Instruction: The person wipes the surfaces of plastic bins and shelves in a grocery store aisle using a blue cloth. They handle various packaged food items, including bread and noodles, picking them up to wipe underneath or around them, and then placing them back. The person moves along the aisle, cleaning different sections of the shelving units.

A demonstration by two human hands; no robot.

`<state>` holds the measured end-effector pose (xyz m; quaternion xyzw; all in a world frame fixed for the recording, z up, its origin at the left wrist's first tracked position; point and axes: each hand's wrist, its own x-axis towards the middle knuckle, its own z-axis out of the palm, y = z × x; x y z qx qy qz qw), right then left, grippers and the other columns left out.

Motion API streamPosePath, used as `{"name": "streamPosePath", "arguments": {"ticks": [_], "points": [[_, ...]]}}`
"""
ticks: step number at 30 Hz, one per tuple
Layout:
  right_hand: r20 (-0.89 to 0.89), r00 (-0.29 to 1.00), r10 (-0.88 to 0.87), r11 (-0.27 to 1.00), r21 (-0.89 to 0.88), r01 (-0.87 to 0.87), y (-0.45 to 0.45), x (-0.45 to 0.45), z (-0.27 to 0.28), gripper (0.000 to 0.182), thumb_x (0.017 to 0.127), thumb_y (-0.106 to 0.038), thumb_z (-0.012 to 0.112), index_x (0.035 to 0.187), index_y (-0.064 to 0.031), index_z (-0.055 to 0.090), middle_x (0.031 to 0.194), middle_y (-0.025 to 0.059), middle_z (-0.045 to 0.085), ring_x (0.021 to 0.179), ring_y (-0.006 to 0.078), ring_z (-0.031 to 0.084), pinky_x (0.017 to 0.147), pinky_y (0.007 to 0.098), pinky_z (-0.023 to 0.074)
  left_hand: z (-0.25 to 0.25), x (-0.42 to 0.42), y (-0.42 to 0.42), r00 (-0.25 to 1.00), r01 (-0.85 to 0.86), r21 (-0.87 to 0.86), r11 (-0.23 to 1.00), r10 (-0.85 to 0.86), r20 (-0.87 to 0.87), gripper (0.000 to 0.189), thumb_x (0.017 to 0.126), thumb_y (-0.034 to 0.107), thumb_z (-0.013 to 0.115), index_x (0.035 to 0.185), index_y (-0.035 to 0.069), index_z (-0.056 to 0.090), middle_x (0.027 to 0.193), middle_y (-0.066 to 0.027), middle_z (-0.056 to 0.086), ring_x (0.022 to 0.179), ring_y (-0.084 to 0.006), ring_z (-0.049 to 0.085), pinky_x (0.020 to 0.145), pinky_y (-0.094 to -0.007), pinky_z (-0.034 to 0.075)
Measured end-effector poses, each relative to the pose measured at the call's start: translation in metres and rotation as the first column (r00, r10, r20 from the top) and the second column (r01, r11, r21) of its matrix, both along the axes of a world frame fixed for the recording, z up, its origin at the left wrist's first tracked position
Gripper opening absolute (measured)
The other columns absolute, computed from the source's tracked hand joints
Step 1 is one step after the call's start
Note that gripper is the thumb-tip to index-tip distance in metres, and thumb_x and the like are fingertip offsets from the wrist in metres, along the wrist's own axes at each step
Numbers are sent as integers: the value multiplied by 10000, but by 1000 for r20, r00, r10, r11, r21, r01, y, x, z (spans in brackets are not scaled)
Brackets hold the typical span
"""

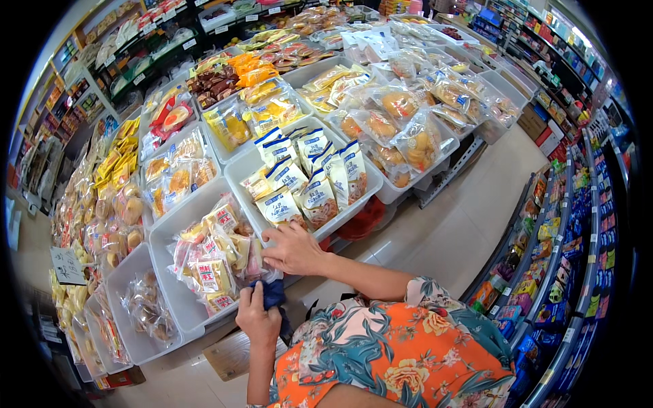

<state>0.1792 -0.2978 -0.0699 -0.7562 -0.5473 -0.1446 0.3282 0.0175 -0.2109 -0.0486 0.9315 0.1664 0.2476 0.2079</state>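
Note:
My left hand grips a dark blue cloth at the front corner of a white plastic bin holding wrapped pastries. To its upper right, my right hand rests with bent fingers at the corner between this bin and a neighbouring white bin. That second bin holds upright white packets with blue top edges. The fingertips of my right hand are beside the nearest packet; whether they press on the bin's rim or hold anything cannot be told.
More bins of packaged bread spread behind and to the right. At the left is a bin of brown wrapped buns, with a handwritten sign beyond. A brown board or box lies low under the front edge. Snack shelves curve along the right.

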Motion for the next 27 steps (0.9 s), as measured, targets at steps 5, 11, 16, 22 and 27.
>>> {"name": "streamPosePath", "arguments": {"ticks": [5,11,16,22,27], "points": [[-230,966,114,957,285,-45,-9,4,8,158,753,-154,602,878,-67,639,958,74,529,896,244,506,793,354,384,4,12,-1,949,317,-181,931,-311,60,433,531,-43,535,955,-3,612,847,-130,544,751,-309,567,682,-330,467],[-386,921,-49,827,502,254,-59,-4,3,121,762,-54,582,863,-1,621,835,108,563,785,242,546,692,311,435,6,12,-3,887,461,-247,852,-435,156,461,530,-65,528,976,13,614,857,-152,540,758,-317,571,689,-321,464],[-555,772,-310,760,343,552,-123,-36,-38,116,768,-17,556,864,9,617,794,103,574,689,210,564,603,279,442,12,24,-11,863,492,-187,850,-448,235,481,531,-72,530,1003,-2,591,864,-168,527,748,-326,561,670,-325,460],[-646,576,-501,617,200,761,-166,-54,-50,110,801,-71,552,842,16,605,668,91,543,594,175,523,538,279,410,11,37,-31,869,470,-154,869,-426,252,485,547,-76,527,1025,-9,574,897,-173,522,772,-331,559,681,-333,460],[-682,614,-397,650,264,713,-168,-26,-48,103,800,-71,560,766,25,578,628,92,522,563,171,507,522,283,401,11,41,-39,926,323,-110,940,-290,242,489,563,-66,546,1047,-3,573,919,-175,531,800,-337,562,714,-350,460]]}}
